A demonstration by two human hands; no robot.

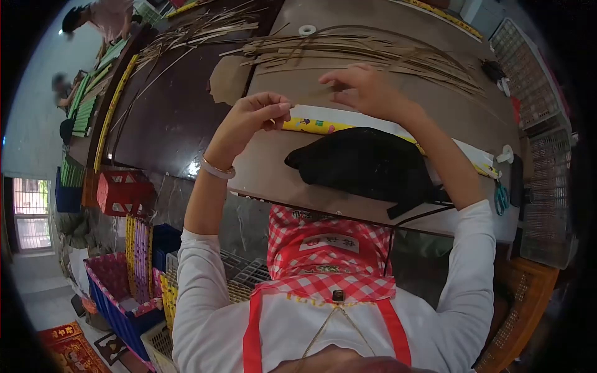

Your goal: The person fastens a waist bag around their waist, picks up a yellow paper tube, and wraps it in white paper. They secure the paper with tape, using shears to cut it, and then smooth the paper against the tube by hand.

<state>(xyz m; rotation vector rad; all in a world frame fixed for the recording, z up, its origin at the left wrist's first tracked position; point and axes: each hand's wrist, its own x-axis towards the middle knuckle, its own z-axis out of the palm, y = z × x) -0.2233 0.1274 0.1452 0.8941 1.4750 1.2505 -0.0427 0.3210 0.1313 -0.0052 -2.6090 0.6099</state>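
Note:
My left hand (255,118), with a pale bracelet (217,168) at the wrist, is raised over the table's front part. Its thumb and fingertips are pinched together; what they hold, if anything, is too small to make out. To its right my right hand (367,92) hovers with fingers bent and apart, nothing visible between them. Below both hands lies a long yellow printed strip with a white edge (311,125), partly covered by a black cloth item (367,163). Just beyond my hands, thin brown flat strips (367,53) lie in a loose bundle across the table.
A white tape roll (307,30) lies behind the strips, another roll (507,153) at right near teal-handled scissors (501,198). A brown paper-like piece (229,79) spans the table joint. Wire baskets (528,74) stand right, a red stool (124,193) left. Another person (106,22) works far left.

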